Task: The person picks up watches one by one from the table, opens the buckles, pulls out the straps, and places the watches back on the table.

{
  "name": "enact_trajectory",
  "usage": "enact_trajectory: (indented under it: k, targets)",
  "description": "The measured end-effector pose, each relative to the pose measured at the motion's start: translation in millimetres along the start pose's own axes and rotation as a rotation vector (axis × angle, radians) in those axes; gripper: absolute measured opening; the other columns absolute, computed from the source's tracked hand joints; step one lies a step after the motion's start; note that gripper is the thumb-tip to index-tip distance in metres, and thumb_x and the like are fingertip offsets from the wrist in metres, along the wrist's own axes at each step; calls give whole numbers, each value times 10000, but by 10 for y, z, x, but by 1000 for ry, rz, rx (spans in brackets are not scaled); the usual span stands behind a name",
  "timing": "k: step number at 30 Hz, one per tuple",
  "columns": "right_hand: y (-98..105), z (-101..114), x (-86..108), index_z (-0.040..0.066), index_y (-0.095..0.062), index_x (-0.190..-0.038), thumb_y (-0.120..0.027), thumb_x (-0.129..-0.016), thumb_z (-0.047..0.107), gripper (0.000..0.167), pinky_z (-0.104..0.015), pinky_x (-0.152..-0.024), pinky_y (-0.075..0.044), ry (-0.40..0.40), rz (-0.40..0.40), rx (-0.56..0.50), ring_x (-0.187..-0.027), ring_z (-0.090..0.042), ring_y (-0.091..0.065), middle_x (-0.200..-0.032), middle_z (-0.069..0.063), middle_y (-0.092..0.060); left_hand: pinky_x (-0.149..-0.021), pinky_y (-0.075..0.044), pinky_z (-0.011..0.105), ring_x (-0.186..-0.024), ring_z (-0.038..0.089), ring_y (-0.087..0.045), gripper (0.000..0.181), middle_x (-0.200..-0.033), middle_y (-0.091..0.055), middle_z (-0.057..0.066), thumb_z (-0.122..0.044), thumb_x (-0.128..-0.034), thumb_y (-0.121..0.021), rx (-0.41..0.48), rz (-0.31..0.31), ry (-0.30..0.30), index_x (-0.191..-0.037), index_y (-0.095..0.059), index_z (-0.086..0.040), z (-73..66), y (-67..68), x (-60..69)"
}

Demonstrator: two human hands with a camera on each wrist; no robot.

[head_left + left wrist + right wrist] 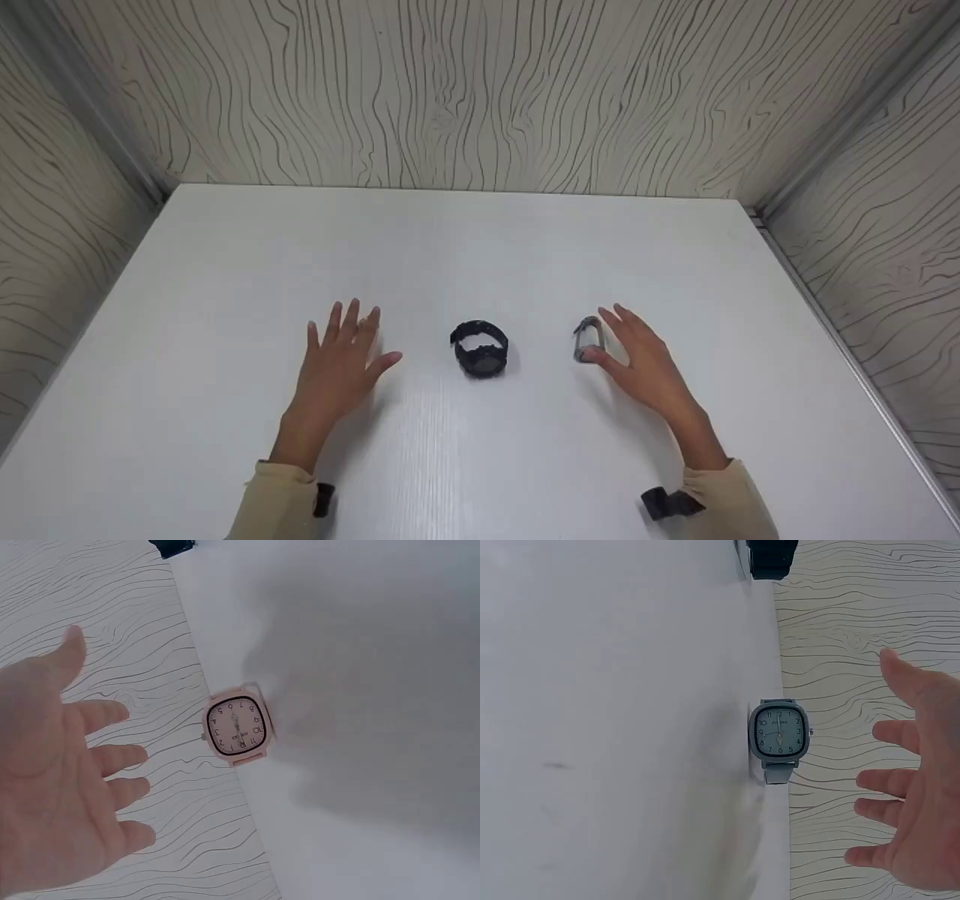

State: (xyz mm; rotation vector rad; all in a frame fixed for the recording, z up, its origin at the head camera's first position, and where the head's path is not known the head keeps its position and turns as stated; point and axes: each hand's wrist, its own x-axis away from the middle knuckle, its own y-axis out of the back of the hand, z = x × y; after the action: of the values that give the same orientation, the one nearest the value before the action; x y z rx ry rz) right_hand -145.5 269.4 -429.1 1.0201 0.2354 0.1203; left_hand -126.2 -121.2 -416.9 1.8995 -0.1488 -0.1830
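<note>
The left hand [334, 375] and right hand [645, 367] hold nothing, fingers spread, with the grey watch [780, 731] just inward of the nearer right one, long axis pointing forward, the pink watch [238, 727] near the left, and the black watch [484, 364] between the 2.

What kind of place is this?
Maybe a little work booth: a white table has wood-patterned walls on three sides, and a black watch, a pink watch and a grey-blue watch rest on it.
</note>
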Motion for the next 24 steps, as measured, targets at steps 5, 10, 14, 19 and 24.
enact_trajectory:
  k: [5, 10, 14, 19, 24]
  targets:
    - [31, 6, -4, -2, -436, -1327, -608, -878, 315, 576, -536, -1012, -259, -38, -44, -75, -1272, -396, -307, -1368, -241, -374, -1029, -113, 606, -1332, 401, -152, 634, -1427, -262, 252, -345, -906, -547, 18, 7, -23, -1394, -327, -7, -53, 18, -33]
    - [57, 6, -15, -39, -482, -1273, -620, -877, 250, 509, -502, -1004, -299, -77, -68, -123, -1231, -397, -372, -1307, -251, -445, -1038, -164, 569, -1316, 393, -218, 565, -1398, -320, 254, -243, -914, -559, 108, -22, -37, -1369, -357, 24, -141, 6, -80]
    - [53, -30, -12, -55, -510, -1239, -633, -869, 217, 475, -480, -953, -378, -98, -76, -164, -1178, -385, -443, -1271, -241, -486, -1036, -214, 536, -1289, 386, -284, 509, -1370, -362, 256, -180, -921, -547, 207, -50, -36, -1339, -384, 60, -240, -7, -126]
    - [37, -78, -1, -65, -523, -1217, -627, -873, 171, 430, -442, -912, -429, -117, -70, -233, -1132, -372, -491, -1239, -236, -515, -1004, -312, 481, -1249, 362, -366, 449, -1333, -425, 232, -147, -925, -536, 348, -75, -46, -1305, -429, 66, -392, -27, -183]
    - [26, -107, -2, -68, -522, -1211, -605, -888, 163, 405, -399, -911, -437, -154, -50, -284, -1129, -357, -501, -1219, -232, -531, -991, -351, 431, -1204, 339, -434, 389, -1279, -488, 217, -115, -926, -526, 470, -90, -108, -1267, -472, 65, -556, -73, -256]
